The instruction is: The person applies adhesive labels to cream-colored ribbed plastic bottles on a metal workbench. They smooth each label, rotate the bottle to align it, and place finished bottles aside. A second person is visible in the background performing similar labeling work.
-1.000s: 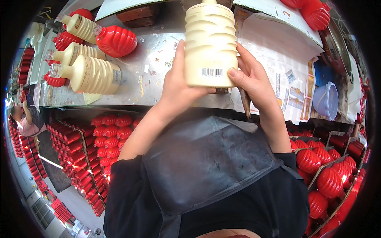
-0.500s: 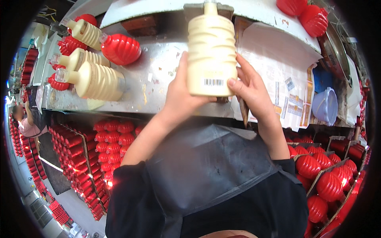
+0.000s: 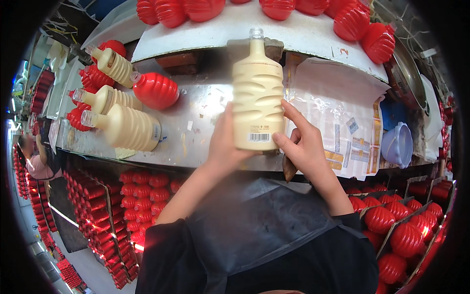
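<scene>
A cream-coloured bottle [image 3: 258,105] with wavy ridges and a clear, uncapped threaded neck is between my two hands over the bench. Its neck points away from me, and a barcode label shows near the base. My left hand [image 3: 223,142] wraps the bottle's left side and lower end, partly hidden behind it. My right hand [image 3: 306,147] holds the right side, thumb on the front near the label and index finger along the ridges. Below my right palm a brown pointed piece [image 3: 289,170] shows; whether I hold it I cannot tell.
Several cream bottles [image 3: 131,128] and red ribbed bottles [image 3: 155,90] lie at the bench's left. More red bottles [image 3: 352,22] line the white shelf [image 3: 313,41]. A lilac bucket [image 3: 397,145] stands right; crates of red bottles [image 3: 406,238] flank me. Another person [image 3: 39,161] is far left.
The bottle looks slightly smaller and farther from me, its whole neck now visible, with both hands still on it. My view has shifted, showing more red bottles on the shelf.
</scene>
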Motion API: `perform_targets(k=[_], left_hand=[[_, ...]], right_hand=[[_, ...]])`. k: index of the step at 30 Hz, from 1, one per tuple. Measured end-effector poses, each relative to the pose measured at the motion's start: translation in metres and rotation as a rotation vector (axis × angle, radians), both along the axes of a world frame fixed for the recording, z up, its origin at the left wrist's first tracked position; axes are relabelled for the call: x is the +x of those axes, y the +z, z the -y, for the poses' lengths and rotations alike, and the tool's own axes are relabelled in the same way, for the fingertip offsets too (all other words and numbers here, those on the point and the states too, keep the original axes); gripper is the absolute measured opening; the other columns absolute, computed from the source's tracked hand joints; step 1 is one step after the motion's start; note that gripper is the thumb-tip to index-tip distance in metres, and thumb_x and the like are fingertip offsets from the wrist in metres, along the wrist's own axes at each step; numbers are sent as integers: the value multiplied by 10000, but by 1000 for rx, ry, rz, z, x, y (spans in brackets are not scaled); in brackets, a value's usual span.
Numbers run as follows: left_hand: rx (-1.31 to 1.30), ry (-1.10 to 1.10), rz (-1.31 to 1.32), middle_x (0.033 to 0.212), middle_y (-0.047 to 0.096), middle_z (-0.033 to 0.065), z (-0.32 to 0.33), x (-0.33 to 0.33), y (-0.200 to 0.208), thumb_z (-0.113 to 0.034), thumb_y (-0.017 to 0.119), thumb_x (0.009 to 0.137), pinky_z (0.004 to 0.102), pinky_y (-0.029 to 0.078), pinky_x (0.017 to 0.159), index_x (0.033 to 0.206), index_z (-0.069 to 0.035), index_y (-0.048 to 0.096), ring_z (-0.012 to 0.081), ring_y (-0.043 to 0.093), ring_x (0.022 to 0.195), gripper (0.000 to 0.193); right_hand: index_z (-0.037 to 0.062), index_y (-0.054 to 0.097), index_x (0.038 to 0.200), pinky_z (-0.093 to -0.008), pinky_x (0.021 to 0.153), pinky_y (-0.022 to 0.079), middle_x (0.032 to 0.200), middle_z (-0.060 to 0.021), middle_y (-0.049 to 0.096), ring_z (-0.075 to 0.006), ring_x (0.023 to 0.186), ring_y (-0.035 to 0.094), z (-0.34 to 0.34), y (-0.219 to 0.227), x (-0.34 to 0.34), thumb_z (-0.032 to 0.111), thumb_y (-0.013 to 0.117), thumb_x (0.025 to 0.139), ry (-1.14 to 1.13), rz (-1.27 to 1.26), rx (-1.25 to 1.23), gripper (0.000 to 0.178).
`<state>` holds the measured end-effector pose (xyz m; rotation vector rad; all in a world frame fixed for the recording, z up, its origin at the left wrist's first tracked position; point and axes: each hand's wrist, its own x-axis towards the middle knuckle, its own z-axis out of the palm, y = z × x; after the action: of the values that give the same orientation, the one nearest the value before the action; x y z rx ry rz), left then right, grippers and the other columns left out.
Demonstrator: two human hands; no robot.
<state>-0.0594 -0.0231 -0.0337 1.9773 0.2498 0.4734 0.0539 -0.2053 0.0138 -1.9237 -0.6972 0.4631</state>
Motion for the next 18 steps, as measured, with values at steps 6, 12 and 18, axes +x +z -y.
perform_targets(k=[6, 12, 18], left_hand=[[104, -16, 0, 1355, 562, 224, -4, 0, -13, -343, 969, 620, 527, 416, 1062, 1541, 3, 299, 453, 513, 1221, 1190], [193, 4, 30, 1395, 518, 242, -5, -1, -26, -375, 964, 635, 535, 414, 1063, 1574, 36, 239, 456, 492, 1242, 1256], [193, 6, -11, 1399, 511, 259, -3, -4, -23, -382, 964, 633, 529, 416, 1071, 1572, 54, 228, 474, 481, 1255, 1271]], right_hand=[[23, 555, 1488, -251, 555, 445, 874, -86, 671, -59, 566, 466, 3, 7, -2, 153, 786, 838, 8, 140, -20, 702], [38, 572, 1477, -249, 548, 430, 791, -58, 631, -71, 552, 443, 1, 6, -1, 158, 804, 826, 14, 209, 20, 701], [19, 592, 1429, -304, 607, 509, 1201, -181, 714, -151, 579, 546, 6, 6, 2, 165, 794, 822, 19, 135, -61, 656]])
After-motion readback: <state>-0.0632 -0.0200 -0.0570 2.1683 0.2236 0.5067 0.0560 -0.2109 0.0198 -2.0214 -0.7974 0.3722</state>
